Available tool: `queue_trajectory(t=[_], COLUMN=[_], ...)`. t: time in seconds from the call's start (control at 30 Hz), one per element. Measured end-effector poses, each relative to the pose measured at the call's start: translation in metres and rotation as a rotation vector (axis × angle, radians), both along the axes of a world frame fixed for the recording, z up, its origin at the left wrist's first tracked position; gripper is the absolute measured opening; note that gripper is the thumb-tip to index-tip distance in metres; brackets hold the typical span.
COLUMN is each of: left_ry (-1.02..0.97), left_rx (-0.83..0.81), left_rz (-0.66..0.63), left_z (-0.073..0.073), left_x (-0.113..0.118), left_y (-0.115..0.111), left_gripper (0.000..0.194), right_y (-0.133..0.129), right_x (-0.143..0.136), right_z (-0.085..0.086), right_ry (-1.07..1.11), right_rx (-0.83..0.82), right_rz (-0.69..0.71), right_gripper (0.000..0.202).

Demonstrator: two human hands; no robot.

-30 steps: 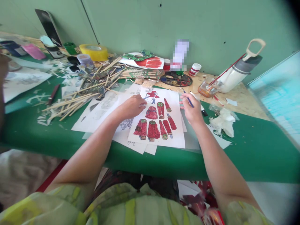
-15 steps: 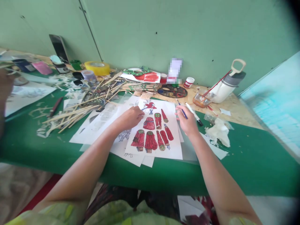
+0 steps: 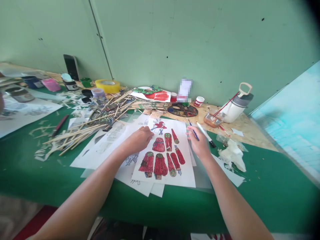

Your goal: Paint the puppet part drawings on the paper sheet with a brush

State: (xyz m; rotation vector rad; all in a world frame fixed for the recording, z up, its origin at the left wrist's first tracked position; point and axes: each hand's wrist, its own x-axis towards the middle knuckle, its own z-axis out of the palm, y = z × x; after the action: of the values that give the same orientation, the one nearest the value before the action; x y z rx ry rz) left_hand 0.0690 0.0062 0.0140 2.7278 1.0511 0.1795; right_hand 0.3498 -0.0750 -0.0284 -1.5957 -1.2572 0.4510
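Note:
A white sheet (image 3: 185, 173) printed with puppet-like parts, painted mostly red with green patches, lies on a stack of papers in front of me. My left hand (image 3: 140, 139) rests at the sheet's upper left edge, its fingers curled together; whatever is under them is hidden. Just off the right edge, my right hand (image 3: 198, 142) holds a slim blue paintbrush (image 3: 196, 134), tilted with its thin end pointing away. A white marker with a black end (image 3: 206, 135) lies beside that hand. Beyond the sheet sits a paint-smeared palette (image 3: 182, 110).
Thin wooden sticks (image 3: 80, 133) are heaped on the left near a dark red craft knife (image 3: 60, 125). Paint jars and yellow tape (image 3: 107, 86) stand behind. On the right are a cup of orange-brown liquid (image 3: 212, 119), a white bottle (image 3: 235, 110) and crumpled tissue (image 3: 232, 155).
The camera view has tilted upward, so the table sits lower in the picture. Both hands keep nearly the same place over the papers. A blurred shape at the far left edge has mostly withdrawn.

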Motion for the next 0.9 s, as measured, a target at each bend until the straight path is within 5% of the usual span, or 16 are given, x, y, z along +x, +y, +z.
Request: queue_trajectory(t=[0.9], left_ry=[0.128], left_rx=[0.135], left_rz=[-0.036], left_z=[-0.003], left_x=[0.001], left_y=[-0.018], left_gripper=[0.020], right_y=[0.002], right_x=[-0.003], right_z=[-0.017], right_ry=[0.032], right_rx=[0.132], right_rz=[-0.077], right_gripper=[0.038])
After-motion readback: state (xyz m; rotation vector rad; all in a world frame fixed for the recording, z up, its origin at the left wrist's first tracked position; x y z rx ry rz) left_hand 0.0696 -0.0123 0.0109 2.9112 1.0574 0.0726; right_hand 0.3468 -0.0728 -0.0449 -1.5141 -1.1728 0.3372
